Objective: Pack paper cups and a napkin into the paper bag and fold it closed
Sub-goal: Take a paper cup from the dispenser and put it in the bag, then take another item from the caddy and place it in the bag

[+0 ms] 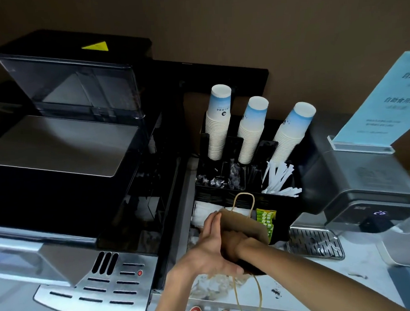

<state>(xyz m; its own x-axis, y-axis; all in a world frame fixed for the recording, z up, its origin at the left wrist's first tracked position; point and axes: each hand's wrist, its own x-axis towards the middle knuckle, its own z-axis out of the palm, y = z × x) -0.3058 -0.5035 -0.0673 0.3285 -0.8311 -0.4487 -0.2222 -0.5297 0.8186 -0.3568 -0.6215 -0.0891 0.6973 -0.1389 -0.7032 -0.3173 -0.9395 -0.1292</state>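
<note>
The left hand (pixel 212 244) grips the mouth of a stiff brown paper bag (pixel 246 224), with its fingers flat along the bag's side, just in front of a black plastic organiser (pixel 211 196). The right hand (pixel 236 246) is inside the bag, so its grip cannot be told. Two twisted paper handles (pixel 243 193) loop out. Three upturned stacks of ribbed white-and-blue paper cups (pixel 251 134) stand in the organiser.

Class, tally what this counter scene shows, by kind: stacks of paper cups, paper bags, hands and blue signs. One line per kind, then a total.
stacks of paper cups: 3
paper bag: 1
hands, the left hand and the right hand: 2
blue sign: 1
Total: 7
</note>
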